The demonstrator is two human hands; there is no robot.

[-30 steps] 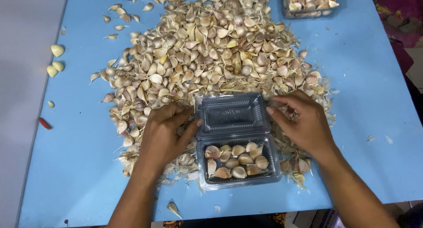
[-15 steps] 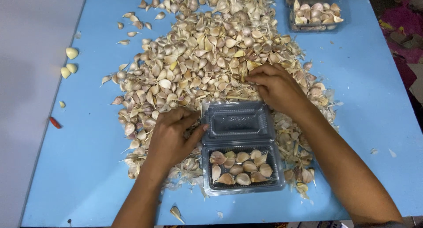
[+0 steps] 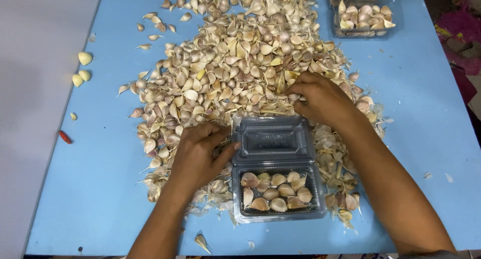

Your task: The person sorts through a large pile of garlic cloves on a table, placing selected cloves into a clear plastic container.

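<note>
- We see our left hand [image 3: 198, 156] lying flat on the garlic cloves at the near edge of the pile, thumb pressed against the left side of the open clear plastic clamshell box [image 3: 275, 169]; grip loose, fingers spread, nothing enclosed.
- Our right hand [image 3: 323, 101] sits on the garlic pile [image 3: 235, 73] just behind the box lid, fingers curled down into the cloves; we cannot tell whether the grip has closed on any clove.
- Clamshell box is on the blue counter [image 3: 90, 189], near the front edge, between our two forearms. Lid half lies open and empty toward the pile; tray half nearer us holds a single layer of cloves.
- Pile of unpeeled cloves and loose skins spreads across the middle of the counter, touching the box on its left, back and right.
- Second clear box of cloves [image 3: 362, 18] at the far right of the counter, well apart from our hands.
- Three peeled-looking pale cloves [image 3: 82, 68] lie at the left counter edge; small red scrap [image 3: 65, 137] nearer us on the same edge.
- One stray clove [image 3: 202, 242] lies by the front edge, beside our left forearm.
</note>
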